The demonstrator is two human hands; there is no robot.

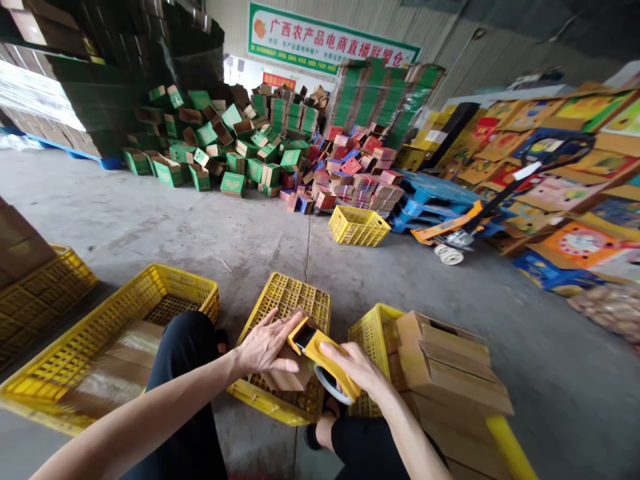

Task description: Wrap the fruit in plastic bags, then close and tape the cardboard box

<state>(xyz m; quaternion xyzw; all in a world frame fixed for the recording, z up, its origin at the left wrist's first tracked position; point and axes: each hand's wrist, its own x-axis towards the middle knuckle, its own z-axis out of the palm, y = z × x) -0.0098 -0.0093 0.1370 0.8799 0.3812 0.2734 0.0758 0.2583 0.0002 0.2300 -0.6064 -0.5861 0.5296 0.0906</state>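
Observation:
A small brown cardboard box point(287, 381) rests on an upturned yellow plastic crate point(300, 293) between my knees. My left hand point(267, 343) lies on top of the box, its fingers stretched out and spread. In my right hand point(354, 367) is a yellow tape dispenser point(320, 347), gripped round its handle. The dispenser's front end touches or nearly touches the box beside my left fingertips. Under the handle part of a tape roll point(333, 385) shows. Much of the box is hidden by my hands and the dispenser.
On the left a yellow crate point(165, 277) holds taped cardboard boxes point(117, 367). At right, another yellow crate point(373, 327) is piled with flattened brown cartons point(450, 373). Farther off are a yellow crate point(359, 227), a pallet jack point(460, 230), blue pallets point(430, 193) and heaped green boxes point(233, 183).

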